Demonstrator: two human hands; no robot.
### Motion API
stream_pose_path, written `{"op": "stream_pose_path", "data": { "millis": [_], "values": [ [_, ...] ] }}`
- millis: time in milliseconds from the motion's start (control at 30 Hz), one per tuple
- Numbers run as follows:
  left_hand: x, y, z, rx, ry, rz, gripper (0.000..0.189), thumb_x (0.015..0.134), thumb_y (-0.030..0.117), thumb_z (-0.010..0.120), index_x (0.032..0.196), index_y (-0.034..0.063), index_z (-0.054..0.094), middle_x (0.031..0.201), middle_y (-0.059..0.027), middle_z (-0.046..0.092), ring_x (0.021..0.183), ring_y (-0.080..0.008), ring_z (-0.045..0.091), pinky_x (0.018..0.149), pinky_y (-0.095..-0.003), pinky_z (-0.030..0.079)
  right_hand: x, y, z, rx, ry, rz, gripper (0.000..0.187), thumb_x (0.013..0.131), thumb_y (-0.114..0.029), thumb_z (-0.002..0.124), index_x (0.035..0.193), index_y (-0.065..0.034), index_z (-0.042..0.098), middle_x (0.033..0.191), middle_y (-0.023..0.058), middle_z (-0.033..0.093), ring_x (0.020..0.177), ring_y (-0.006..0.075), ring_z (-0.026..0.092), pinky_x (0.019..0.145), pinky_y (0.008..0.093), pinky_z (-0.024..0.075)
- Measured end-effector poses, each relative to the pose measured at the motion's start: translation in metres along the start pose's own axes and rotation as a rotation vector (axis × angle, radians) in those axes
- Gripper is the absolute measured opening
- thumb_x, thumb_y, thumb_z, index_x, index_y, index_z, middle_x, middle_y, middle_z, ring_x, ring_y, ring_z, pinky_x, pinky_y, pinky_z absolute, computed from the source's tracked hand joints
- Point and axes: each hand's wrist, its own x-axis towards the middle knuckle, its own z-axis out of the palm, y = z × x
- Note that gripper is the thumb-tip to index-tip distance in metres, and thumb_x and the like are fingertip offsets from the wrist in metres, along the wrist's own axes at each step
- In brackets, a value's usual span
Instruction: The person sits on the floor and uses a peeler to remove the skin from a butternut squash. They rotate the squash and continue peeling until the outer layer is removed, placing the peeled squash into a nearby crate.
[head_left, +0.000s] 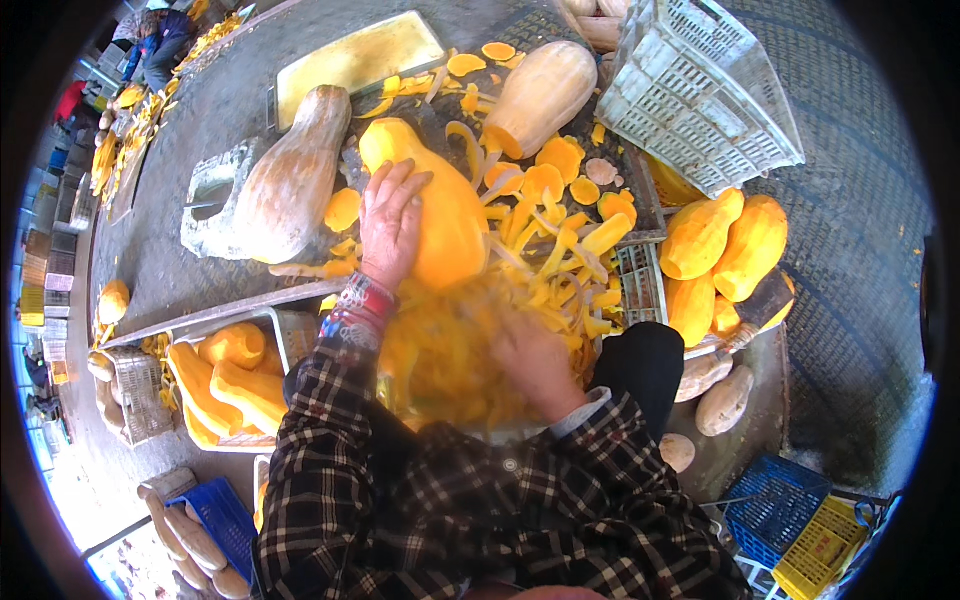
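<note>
My left hand (394, 221) presses on the side of a peeled orange butternut squash (442, 214), fingers spread over its narrower part. The squash lies lengthwise before me on the work surface. Below its near end, my right hand (536, 360) is blurred by motion over a heap of orange peelings. Whether it holds a tool cannot be made out. Curled strips of squash peel (559, 247) and round cut slices (559, 157) lie to the right of the squash. An unpeeled squash (300, 180) lies to the left, and another with a cut end (544, 97) lies beyond.
A crate of peeled squashes (296, 337) stands at left. Peeled squashes (694, 236) fill a container at right, with a broad-bladed knife (761, 300) on them. A white plastic crate (697, 97) tilts at upper right. A shallow tray (356, 67) lies beyond; another person (154, 45) bends far left.
</note>
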Motion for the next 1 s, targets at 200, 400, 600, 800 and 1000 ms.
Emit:
{"op": "stream_pose_path", "data": {
  "millis": [200,400,600,800,1000],
  "values": [
    [-0.006,-0.010,0.001,-0.045,0.068,0.014,0.049,0.098,0.007,0.056,0.147,0.0095,0.064,0.150,-0.0166,0.061,0.146,-0.0405,0.048,0.124,-0.0501,0.034,0.136,0.015,-0.014,-0.042,0.052,-0.092,0.028,0.102,-0.028,0.061,0.119,-0.0070,0.068,0.098,0.0192,0.070,0.084,0.0402,0.072,0.071,0.0501,0.0578],
    [-0.007,-0.011,0.001,-0.059,0.090,0.023,0.050,0.097,0.003,0.053,0.145,0.0061,0.065,0.148,-0.0181,0.062,0.145,-0.0402,0.050,0.125,-0.0490,0.033,0.172,-0.007,-0.035,-0.197,-0.282,-0.138,0.025,0.100,-0.026,0.060,0.114,-0.0083,0.070,0.107,0.0197,0.073,0.088,0.0391,0.074,0.077,0.0527,0.0591],
    [0.000,-0.009,0.000,-0.010,0.077,0.044,0.043,0.096,0.004,0.056,0.137,0.0068,0.070,0.145,-0.0171,0.064,0.143,-0.0400,0.052,0.123,-0.0495,0.036,0.066,0.000,-0.058,-0.233,-0.247,-0.078,0.026,0.100,-0.027,0.060,0.121,-0.0142,0.069,0.093,0.0172,0.066,0.080,0.0379,0.070,0.066,0.0523,0.0565],
    [-0.005,-0.004,-0.003,0.037,-0.006,-0.012,0.056,0.093,0.030,0.069,0.145,0.0075,0.064,0.153,-0.0163,0.057,0.147,-0.0388,0.046,0.124,-0.0503,0.031,0.069,0.027,-0.010,0.068,-0.085,0.066,0.024,0.102,-0.028,0.059,0.116,-0.0097,0.067,0.098,0.0227,0.069,0.084,0.0425,0.072,0.070,0.0532,0.0589],
    [-0.001,-0.007,-0.004,-0.002,0.029,0.047,0.054,0.093,0.026,0.068,0.142,0.0052,0.064,0.149,-0.0192,0.059,0.143,-0.0426,0.048,0.123,-0.0513,0.034,-0.007,0.002,0.008,0.051,-0.178,0.113,0.035,0.102,-0.028,0.057,0.131,-0.0095,0.065,0.110,0.0249,0.070,0.099,0.0448,0.070,0.084,0.0541,0.0562]
  ]
}}
